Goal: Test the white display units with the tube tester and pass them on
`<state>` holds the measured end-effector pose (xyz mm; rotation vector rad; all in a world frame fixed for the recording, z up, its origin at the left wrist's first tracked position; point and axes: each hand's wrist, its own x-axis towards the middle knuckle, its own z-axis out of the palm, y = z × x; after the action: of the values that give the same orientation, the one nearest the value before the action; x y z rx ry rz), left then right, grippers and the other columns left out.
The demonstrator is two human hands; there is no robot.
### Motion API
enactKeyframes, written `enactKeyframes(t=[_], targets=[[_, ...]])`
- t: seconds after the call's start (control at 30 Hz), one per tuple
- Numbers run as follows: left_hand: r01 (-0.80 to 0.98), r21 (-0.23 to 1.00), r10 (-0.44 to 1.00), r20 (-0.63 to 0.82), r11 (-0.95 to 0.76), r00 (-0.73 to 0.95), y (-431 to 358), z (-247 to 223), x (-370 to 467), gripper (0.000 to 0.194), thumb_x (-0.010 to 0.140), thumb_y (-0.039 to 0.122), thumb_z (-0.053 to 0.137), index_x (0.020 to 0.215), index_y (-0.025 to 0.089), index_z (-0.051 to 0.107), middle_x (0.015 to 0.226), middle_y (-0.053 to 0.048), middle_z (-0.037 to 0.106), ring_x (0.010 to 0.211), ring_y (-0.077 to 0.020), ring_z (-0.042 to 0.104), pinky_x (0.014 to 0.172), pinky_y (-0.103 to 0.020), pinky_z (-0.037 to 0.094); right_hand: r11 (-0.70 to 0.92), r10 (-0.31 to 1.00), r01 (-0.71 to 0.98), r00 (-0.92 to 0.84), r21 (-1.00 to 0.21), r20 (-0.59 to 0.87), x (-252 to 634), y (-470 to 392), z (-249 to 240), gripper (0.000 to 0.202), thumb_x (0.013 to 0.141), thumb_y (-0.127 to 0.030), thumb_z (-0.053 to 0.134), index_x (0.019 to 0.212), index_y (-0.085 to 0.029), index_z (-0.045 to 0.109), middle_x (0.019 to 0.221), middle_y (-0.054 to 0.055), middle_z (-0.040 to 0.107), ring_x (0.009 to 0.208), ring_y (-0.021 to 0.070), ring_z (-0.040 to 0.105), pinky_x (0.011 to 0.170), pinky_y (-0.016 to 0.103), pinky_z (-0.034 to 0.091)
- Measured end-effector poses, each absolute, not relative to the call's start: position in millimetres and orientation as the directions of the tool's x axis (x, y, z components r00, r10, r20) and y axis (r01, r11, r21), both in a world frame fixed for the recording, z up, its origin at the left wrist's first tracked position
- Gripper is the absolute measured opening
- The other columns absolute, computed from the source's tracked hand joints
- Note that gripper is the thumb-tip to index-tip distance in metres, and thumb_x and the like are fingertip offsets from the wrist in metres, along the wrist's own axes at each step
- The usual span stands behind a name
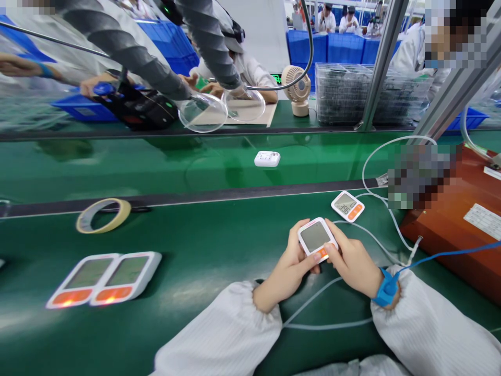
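Between my two hands is a small white digital meter (pixel 315 235) with a grey screen and orange buttons; its screen looks blank. My left hand (pixel 294 257) wraps its left side, thumb by the orange buttons. Gripping the right side is my right hand (pixel 350 257), its thumb on the orange part. A blue wrist strap (pixel 386 288) circles my right wrist. Just beyond lies a similar meter (pixel 348 207) showing digits, with a pale tube beside it. To the left, two more meters (pixel 104 279) lie side by side, their orange parts glowing.
A tape roll (pixel 103 215) lies at the left on the green bench. A white device (pixel 267 159) sits on the green conveyor strip. An orange-brown box (pixel 462 224) with tubes stands at right. Beyond are a fan (pixel 297 90), clear trays (pixel 344 94), ducts and co-workers.
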<state>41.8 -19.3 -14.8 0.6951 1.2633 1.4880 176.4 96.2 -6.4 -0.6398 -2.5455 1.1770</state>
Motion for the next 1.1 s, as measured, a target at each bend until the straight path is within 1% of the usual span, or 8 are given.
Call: enactKeyframes(t=[0.2, 0.4, 0.53, 0.7, 0.8, 0.93, 1.1], targets=[[-0.318, 0.945, 0.935, -0.172, 0.068, -0.309, -19.1, -14.2, 42.1, 0.073, 0.086, 0.037, 0.072, 0.139, 0.031, 0.022, 0.112, -0.004, 0.050, 0.076, -0.0119, 0.056, 0.060, -0.025, 0.053, 0.579, 0.492, 0.277, -0.869, -0.767, 0.058, 176.8, 96.0, -7.7, 0.056, 0.100, -0.032, 0.034, 0.152, -0.009, 0.035, 0.074, 0.004, 0.070, 0.063, 0.0208, 0.068, 0.062, 0.028, 0.050], [-0.308, 0.949, 0.935, -0.170, 0.070, -0.311, -19.3, -15.5, 42.0, 0.072, 0.086, 0.035, 0.071, 0.139, 0.032, 0.022, 0.111, -0.003, 0.051, 0.073, -0.0100, 0.054, 0.058, -0.023, 0.052, 0.577, 0.490, 0.270, -0.870, -0.771, 0.063, 176.6, 96.2, -7.0, 0.056, 0.100, -0.032, 0.034, 0.152, -0.010, 0.035, 0.073, 0.004, 0.070, 0.063, 0.0212, 0.068, 0.062, 0.029, 0.051], [-0.317, 0.946, 0.935, -0.169, 0.065, -0.313, -18.8, -15.3, 41.9, 0.072, 0.086, 0.035, 0.072, 0.138, 0.031, 0.023, 0.114, -0.004, 0.051, 0.074, -0.0103, 0.055, 0.059, -0.023, 0.052, 0.571, 0.490, 0.279, -0.870, -0.772, 0.048, 176.3, 96.2, -6.1, 0.058, 0.100, -0.032, 0.033, 0.152, -0.008, 0.034, 0.074, 0.005, 0.070, 0.064, 0.0224, 0.068, 0.062, 0.031, 0.050], [-0.302, 0.950, 0.940, -0.169, 0.075, -0.298, -19.3, -15.3, 41.2, 0.073, 0.087, 0.037, 0.070, 0.139, 0.031, 0.020, 0.110, -0.003, 0.051, 0.068, -0.0082, 0.054, 0.058, -0.023, 0.051, 0.560, 0.488, 0.291, -0.873, -0.776, 0.024, 176.4, 96.4, -5.5, 0.059, 0.100, -0.034, 0.032, 0.153, -0.009, 0.034, 0.076, 0.006, 0.071, 0.066, 0.0231, 0.068, 0.064, 0.031, 0.051], [-0.296, 0.952, 0.937, -0.173, 0.080, -0.303, -19.0, -15.5, 41.1, 0.074, 0.087, 0.037, 0.071, 0.139, 0.031, 0.020, 0.107, -0.002, 0.052, 0.069, -0.0089, 0.055, 0.057, -0.022, 0.051, 0.561, 0.489, 0.291, -0.872, -0.775, 0.026, 176.7, 96.3, -5.5, 0.058, 0.100, -0.033, 0.032, 0.153, -0.009, 0.034, 0.076, 0.006, 0.071, 0.066, 0.0229, 0.069, 0.064, 0.031, 0.051], [-0.308, 0.949, 0.936, -0.169, 0.069, -0.309, -18.2, -15.1, 41.7, 0.074, 0.086, 0.037, 0.072, 0.139, 0.031, 0.021, 0.108, -0.003, 0.053, 0.071, -0.0102, 0.056, 0.057, -0.023, 0.052, 0.573, 0.485, 0.285, -0.874, -0.769, 0.038, 177.0, 96.2, -6.7, 0.057, 0.100, -0.033, 0.033, 0.153, -0.010, 0.033, 0.077, 0.006, 0.072, 0.067, 0.0227, 0.069, 0.065, 0.031, 0.051], [-0.323, 0.943, 0.939, -0.177, 0.076, -0.296, -18.9, -13.9, 41.1, 0.074, 0.085, 0.036, 0.073, 0.138, 0.030, 0.022, 0.109, -0.003, 0.053, 0.074, -0.0113, 0.058, 0.059, -0.024, 0.053, 0.563, 0.490, 0.295, -0.871, -0.772, 0.025, 176.6, 96.3, -8.1, 0.057, 0.100, -0.032, 0.033, 0.153, -0.010, 0.033, 0.077, 0.006, 0.071, 0.066, 0.0221, 0.069, 0.065, 0.030, 0.051]])
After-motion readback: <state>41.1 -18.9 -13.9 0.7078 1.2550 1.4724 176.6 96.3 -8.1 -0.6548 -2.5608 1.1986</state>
